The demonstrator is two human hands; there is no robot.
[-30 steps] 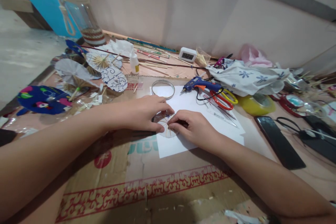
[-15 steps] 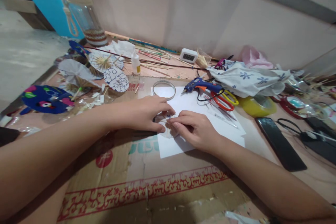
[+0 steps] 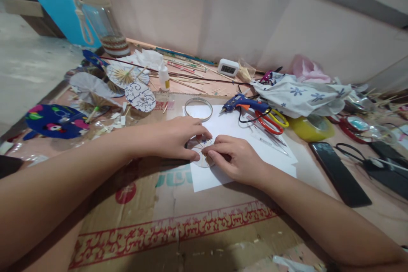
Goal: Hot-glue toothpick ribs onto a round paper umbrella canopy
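Observation:
A small round paper disc (image 3: 204, 161) with thin sticks spread across it like ribs lies on a sheet of white paper (image 3: 204, 182). My left hand (image 3: 180, 138) holds the disc from the left, its thumb on the near side and its fingers on the far side. Over the middle of the disc, my right hand (image 3: 237, 157) is closed in a pinch, thumb against forefinger. Whatever is between those fingertips is too small to make out. Just beyond my hands rests a thin ring (image 3: 211, 112), probably a roll of narrow tape.
Cardboard (image 3: 127, 229) lies under the paper. Rightward are a blue glue gun (image 3: 245, 103), scissors (image 3: 269, 124), yellow tape (image 3: 310, 129) and a phone (image 3: 339, 174). Small paper umbrellas (image 3: 140, 97), a glue bottle (image 3: 164, 77) and a drinking bottle (image 3: 102, 21) stand left; a digital clock (image 3: 228, 68) sits behind.
Both hands stay at the disc in nearly the same pose. My right fingertips have shifted very slightly; the whole view has drifted a little.

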